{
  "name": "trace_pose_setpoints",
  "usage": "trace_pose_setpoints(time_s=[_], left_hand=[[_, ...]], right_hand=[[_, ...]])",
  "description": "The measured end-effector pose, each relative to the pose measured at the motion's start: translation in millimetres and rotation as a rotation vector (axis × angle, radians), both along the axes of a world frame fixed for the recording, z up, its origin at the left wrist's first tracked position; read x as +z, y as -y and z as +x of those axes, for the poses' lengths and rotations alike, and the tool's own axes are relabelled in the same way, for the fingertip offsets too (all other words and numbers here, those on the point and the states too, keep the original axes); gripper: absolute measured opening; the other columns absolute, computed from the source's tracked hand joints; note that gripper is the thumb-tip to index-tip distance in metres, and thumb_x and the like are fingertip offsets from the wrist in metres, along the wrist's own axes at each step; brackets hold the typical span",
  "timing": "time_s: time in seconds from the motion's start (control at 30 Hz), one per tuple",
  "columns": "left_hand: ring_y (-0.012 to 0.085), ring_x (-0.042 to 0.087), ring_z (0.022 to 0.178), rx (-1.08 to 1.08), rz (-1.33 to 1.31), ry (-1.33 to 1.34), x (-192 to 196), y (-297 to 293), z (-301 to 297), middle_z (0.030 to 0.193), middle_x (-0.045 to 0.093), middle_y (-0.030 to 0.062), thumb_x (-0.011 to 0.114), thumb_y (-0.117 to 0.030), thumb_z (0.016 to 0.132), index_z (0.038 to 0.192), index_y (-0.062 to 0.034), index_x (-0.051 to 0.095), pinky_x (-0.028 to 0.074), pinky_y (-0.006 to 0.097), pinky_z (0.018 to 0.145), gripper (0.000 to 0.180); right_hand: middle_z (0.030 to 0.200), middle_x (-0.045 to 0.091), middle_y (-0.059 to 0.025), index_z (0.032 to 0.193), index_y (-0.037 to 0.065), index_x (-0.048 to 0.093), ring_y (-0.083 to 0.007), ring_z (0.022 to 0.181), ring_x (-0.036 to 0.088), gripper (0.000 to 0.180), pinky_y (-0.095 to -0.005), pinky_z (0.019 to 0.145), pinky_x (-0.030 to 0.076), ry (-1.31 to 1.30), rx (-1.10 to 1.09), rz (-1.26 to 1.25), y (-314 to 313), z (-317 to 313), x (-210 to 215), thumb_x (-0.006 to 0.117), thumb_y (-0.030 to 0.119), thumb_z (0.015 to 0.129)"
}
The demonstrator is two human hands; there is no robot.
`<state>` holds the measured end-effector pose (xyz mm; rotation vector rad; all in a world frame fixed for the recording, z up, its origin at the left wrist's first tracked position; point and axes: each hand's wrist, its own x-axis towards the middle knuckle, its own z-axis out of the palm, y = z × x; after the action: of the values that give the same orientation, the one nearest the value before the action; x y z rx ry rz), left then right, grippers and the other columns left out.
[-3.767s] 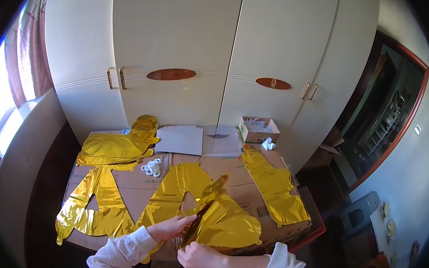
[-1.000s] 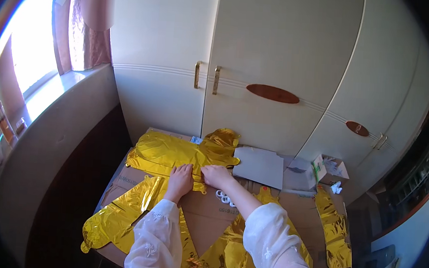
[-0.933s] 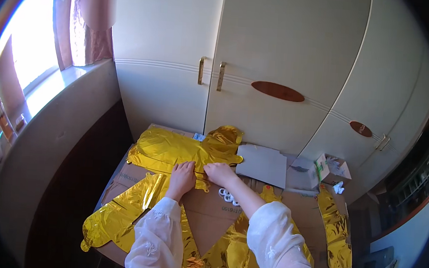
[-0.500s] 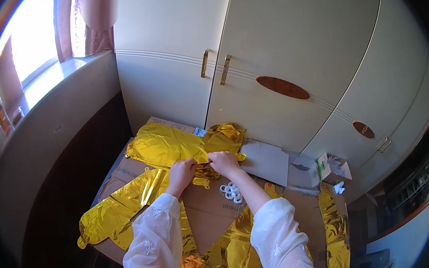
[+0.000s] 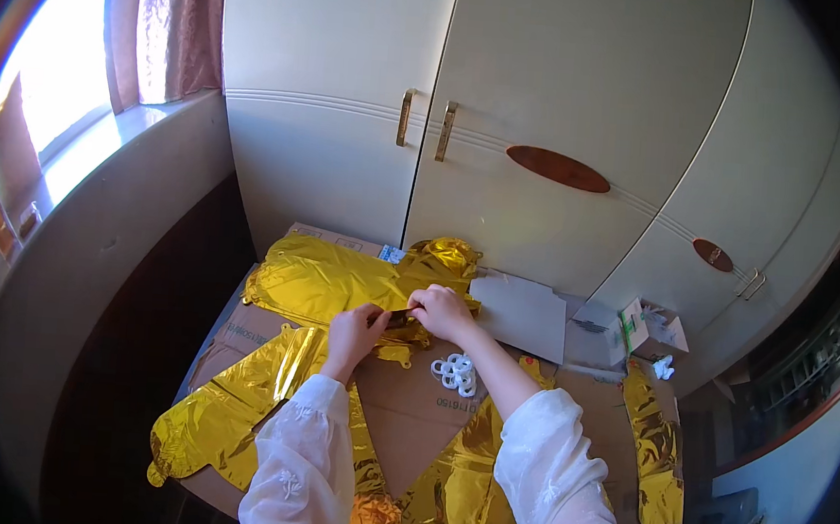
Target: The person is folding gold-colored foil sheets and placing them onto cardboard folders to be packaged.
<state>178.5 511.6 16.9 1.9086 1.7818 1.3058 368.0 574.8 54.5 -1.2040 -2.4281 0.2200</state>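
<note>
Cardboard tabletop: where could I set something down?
On the brown cardboard, between the left gold foil and middle foil, this side of the white rings; also between the right sleeve and right foil. Back left is crowded: left hand and right hand at the foil pile.

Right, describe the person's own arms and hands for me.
The left sleeve and right sleeve are white, loose and thin, with small white flower-like embroidery; the right one ends higher up the forearm. The left fingers and right fingers wear no gloves.

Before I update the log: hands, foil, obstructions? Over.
Left hand, right hand: gripping gold foil. Foil pile just beyond. White rings clear of both hands.
</note>
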Motion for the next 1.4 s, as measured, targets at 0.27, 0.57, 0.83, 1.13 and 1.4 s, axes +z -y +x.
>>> trace_pose_setpoints(time_s=[0.27,0.57,0.83,1.13,1.4], left_hand=[[0.0355,0.067,0.072,0.020,-0.022,0.029,-4,-2,-2,0.075,0.069,0.0152,0.065,-0.026,0.087,0.091,-0.0100,0.071,0.053,0.043,0.068,0.017],[0.0358,0.067,0.075,0.082,-0.077,0.097,-10,-6,-4,0.080,0.070,0.0165,0.063,-0.019,0.088,0.093,-0.0082,0.068,0.053,0.044,0.068,0.013],[0.0291,0.067,0.080,-0.114,0.038,-0.088,-5,-2,-6,0.089,0.068,0.0089,0.065,-0.016,0.082,0.089,-0.0128,0.072,0.052,0.041,0.070,0.010],[0.0312,0.067,0.078,-0.134,0.063,-0.132,4,3,-1,0.089,0.068,0.0107,0.071,-0.020,0.081,0.092,-0.0060,0.074,0.053,0.038,0.072,0.018],[0.0300,0.066,0.072,0.034,0.184,0.037,-4,-4,-3,0.084,0.067,0.0102,0.067,-0.016,0.086,0.086,-0.0053,0.072,0.051,0.038,0.067,0.011]], right_hand=[[0.120,0.054,-0.0096,0.094,0.017,0.065,-0.0314,0.106,0.059,0.017,-0.0421,0.082,0.050,-0.030,0.102,0.351,10,-4,3,0.074,0.024,0.081],[0.131,0.051,0.0019,0.092,0.021,0.073,-0.0210,0.120,0.043,0.014,-0.0364,0.096,0.041,0.276,0.253,0.472,27,12,8,0.070,0.022,0.078],[0.101,0.055,-0.0005,0.078,0.014,0.067,-0.0222,0.104,0.051,0.007,-0.0391,0.090,0.043,0.065,0.068,0.317,20,7,-1,0.071,0.020,0.077],[0.098,0.054,-0.0018,0.085,0.013,0.062,-0.0245,0.100,0.053,0.014,-0.0419,0.087,0.044,-0.023,0.006,0.303,30,-3,3,0.070,0.012,0.075],[0.117,0.050,-0.0099,0.116,0.010,0.046,-0.0319,0.110,0.050,0.052,-0.0446,0.089,0.042,0.079,-0.342,0.301,33,8,-10,0.069,0.004,0.070]])
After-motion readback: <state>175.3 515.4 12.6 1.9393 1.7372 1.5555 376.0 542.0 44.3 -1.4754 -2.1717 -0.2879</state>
